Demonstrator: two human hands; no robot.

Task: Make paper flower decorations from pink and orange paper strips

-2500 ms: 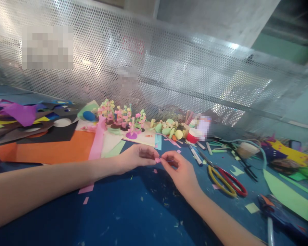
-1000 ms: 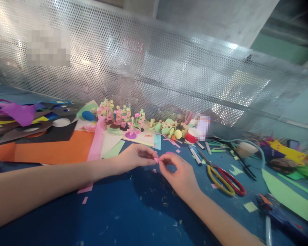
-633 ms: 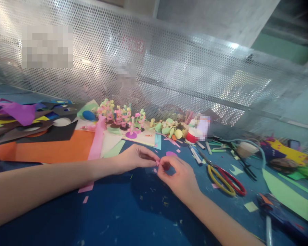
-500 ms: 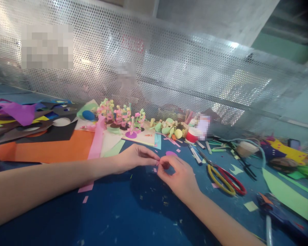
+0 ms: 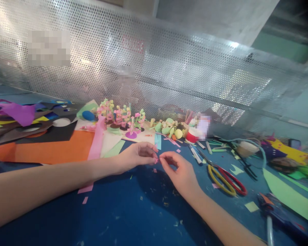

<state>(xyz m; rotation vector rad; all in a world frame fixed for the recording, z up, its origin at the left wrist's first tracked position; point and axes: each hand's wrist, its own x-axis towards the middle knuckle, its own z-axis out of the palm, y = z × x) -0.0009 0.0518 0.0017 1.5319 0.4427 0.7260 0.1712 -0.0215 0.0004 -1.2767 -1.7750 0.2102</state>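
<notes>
My left hand point(image 5: 137, 155) and my right hand point(image 5: 180, 172) meet above the blue table point(image 5: 133, 212), fingertips nearly touching. A tiny pink paper piece point(image 5: 156, 159) is pinched in my left fingertips, and my right thumb and forefinger close in on it from the right. Both hands rest low over the table. Small pink scraps point(image 5: 85, 188) lie under my left forearm.
Small paper trees point(image 5: 123, 118) stand at the back by the perforated metal screen point(image 5: 154, 68). Orange and black paper sheets point(image 5: 48, 145) lie left. Scissors with red and yellow handles point(image 5: 227, 179), pens point(image 5: 196, 155), a glue gun point(image 5: 277, 213) and green paper point(image 5: 290, 196) lie right.
My right hand has pulled slightly back to the right, its fingers loosened from the pink piece. My left hand keeps the piece and has barely moved.
</notes>
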